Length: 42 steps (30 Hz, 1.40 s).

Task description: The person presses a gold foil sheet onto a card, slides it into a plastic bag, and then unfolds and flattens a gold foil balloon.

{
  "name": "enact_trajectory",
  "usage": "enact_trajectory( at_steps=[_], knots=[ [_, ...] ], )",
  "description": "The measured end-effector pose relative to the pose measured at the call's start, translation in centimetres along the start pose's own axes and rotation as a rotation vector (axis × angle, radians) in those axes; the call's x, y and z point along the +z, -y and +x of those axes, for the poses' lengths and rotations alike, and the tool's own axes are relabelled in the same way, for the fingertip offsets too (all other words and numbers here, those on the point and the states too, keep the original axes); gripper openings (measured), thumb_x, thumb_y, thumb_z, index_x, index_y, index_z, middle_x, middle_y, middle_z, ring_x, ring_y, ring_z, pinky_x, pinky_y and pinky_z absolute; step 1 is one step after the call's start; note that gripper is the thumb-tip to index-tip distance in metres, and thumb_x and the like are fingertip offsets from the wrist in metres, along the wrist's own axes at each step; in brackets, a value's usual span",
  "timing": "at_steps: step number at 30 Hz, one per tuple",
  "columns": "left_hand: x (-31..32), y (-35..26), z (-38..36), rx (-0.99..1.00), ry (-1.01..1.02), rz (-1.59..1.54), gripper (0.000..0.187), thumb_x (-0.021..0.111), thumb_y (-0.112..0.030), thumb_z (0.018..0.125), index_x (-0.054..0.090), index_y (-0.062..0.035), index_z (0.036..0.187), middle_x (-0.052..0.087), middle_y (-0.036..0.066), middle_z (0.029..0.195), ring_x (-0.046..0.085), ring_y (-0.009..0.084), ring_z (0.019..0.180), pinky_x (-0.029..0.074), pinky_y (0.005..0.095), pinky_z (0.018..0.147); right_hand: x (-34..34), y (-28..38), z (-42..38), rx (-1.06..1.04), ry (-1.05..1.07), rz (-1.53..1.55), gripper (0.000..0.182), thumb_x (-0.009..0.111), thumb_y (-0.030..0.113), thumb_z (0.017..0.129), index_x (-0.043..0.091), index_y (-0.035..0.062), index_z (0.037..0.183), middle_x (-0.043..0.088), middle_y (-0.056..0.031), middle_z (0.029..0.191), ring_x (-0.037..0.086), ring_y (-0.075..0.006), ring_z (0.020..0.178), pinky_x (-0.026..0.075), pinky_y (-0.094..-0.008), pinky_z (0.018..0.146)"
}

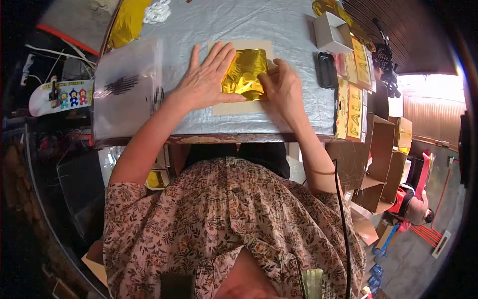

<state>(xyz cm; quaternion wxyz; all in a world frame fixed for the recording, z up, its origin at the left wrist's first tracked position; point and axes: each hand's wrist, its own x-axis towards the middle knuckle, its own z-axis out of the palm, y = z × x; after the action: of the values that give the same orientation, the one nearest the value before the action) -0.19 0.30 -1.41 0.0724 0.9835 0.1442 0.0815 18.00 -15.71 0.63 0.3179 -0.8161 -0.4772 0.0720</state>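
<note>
While the left hand (203, 82) is lying splayed along its edge, shiny, crinkled, rectangular foil (245, 67) is pointing lengthwise away from the shirt (234, 214), on card (238, 109). The half-curled right hand (286, 89) is touching it, grip unclear.

Gold foil sheet (245, 72), shiny, creased, perhaps folded, atop beige card (231, 109)
</note>
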Motion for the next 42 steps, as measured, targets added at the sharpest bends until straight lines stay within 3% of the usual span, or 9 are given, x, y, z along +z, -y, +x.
enact_trajectory(
  at_steps=[4,9,11,12,15,18,25,31,42],
  knots=[
    [-0.3,-0.2,0.1,-0.017,-0.027,-0.066,0.129,0.063,-0.083,0.076,0.013,-0.0018,0.163,0.018,0.017,0.169,0.012,0.0309,0.158,0.000,0.0633,0.124,-1.0,0.4,2.0,0.277,0.132,0.262,0.019,0.076,0.010,0.089,0.072,-0.0077,0.094,0.073,-0.0127,0.079,0.068,-0.0130,0.071,0.053,-0.0288,0.067],
    [-0.9,0.4,0.2,-0.119,-0.193,-0.186,0.124,0.068,-0.073,0.081,0.009,-0.0006,0.163,0.028,0.022,0.165,0.020,0.0343,0.156,0.005,0.0622,0.124,-3.3,2.9,1.4,0.194,0.092,0.614,0.010,0.075,0.003,0.088,0.071,-0.0033,0.094,0.072,-0.0086,0.083,0.065,-0.0118,0.073,0.051,-0.0275,0.069],
    [-1.2,2.0,0.8,-0.243,-0.396,-0.388,0.117,0.074,-0.060,0.085,0.009,-0.0007,0.162,0.034,0.025,0.161,0.031,0.0370,0.152,0.023,0.0559,0.122,-4.1,4.2,0.8,-0.421,-0.351,0.197,0.006,0.075,0.001,0.087,0.071,0.0032,0.091,0.070,-0.0073,0.087,0.066,-0.0193,0.080,0.050,-0.0305,0.075],
    [-1.3,2.3,0.9,-0.274,-0.526,-0.483,0.097,0.074,-0.042,0.091,0.021,0.0003,0.160,0.051,0.025,0.149,0.054,0.0345,0.136,0.044,0.0461,0.110,-4.8,5.3,0.4,-0.549,-0.418,0.023,0.012,0.075,0.001,0.083,0.070,0.0082,0.091,0.067,-0.0068,0.088,0.064,-0.0250,0.083,0.047,-0.0347,0.078],
    [-1.5,4.3,1.5,-0.383,-0.348,-1.146,0.065,0.067,-0.029,0.098,0.043,0.0016,0.150,0.067,0.022,0.131,0.069,0.0269,0.115,0.055,0.0361,0.093,-2.9,4.2,-0.6,-0.788,-0.386,-0.303,0.017,0.076,0.004,0.079,0.068,0.0093,0.093,0.065,-0.0066,0.089,0.062,-0.0253,0.082,0.044,-0.0373,0.076],
    [-1.2,4.2,0.9,-0.506,-0.130,-0.986,0.038,0.053,-0.016,0.107,0.056,0.0018,0.140,0.070,0.012,0.125,0.070,0.0164,0.104,0.056,0.0287,0.092,-1.1,3.0,-2.6,-0.800,-0.194,-0.324,0.023,0.077,0.011,0.076,0.067,0.0098,0.097,0.064,-0.0050,0.091,0.061,-0.0230,0.084,0.043,-0.0373,0.076],
    [0.2,3.7,0.6,-0.470,-0.188,-1.145,0.036,0.051,-0.017,0.108,0.059,0.0015,0.138,0.070,0.012,0.124,0.070,0.0168,0.104,0.057,0.0298,0.091,-1.6,2.1,-3.9,-0.690,-0.027,-0.114,0.018,0.079,0.010,0.082,0.071,0.0079,0.098,0.069,-0.0059,0.095,0.062,-0.0233,0.087,0.043,-0.0388,0.083],
    [-0.3,3.3,-0.5,-0.401,-0.277,-1.199,0.035,0.048,-0.016,0.108,0.061,0.0033,0.135,0.073,0.015,0.120,0.072,0.0183,0.101,0.058,0.0302,0.090,-4.1,-2.3,-3.9,-0.060,-0.089,0.378,0.025,0.063,0.000,0.094,0.071,0.0009,0.118,0.073,-0.0098,0.105,0.065,-0.0191,0.095,0.049,-0.0311,0.089],
    [-3.1,-0.2,-4.9,-0.419,-0.168,-1.106,0.035,0.051,-0.018,0.108,0.061,-0.0012,0.136,0.071,0.011,0.123,0.069,0.0174,0.110,0.053,0.0302,0.096,-5.3,-0.6,-3.9,-0.349,0.286,0.160,0.044,0.064,-0.003,0.084,0.063,0.0024,0.127,0.066,-0.0163,0.121,0.060,-0.0329,0.115,0.045,-0.0387,0.106]
  ],
)
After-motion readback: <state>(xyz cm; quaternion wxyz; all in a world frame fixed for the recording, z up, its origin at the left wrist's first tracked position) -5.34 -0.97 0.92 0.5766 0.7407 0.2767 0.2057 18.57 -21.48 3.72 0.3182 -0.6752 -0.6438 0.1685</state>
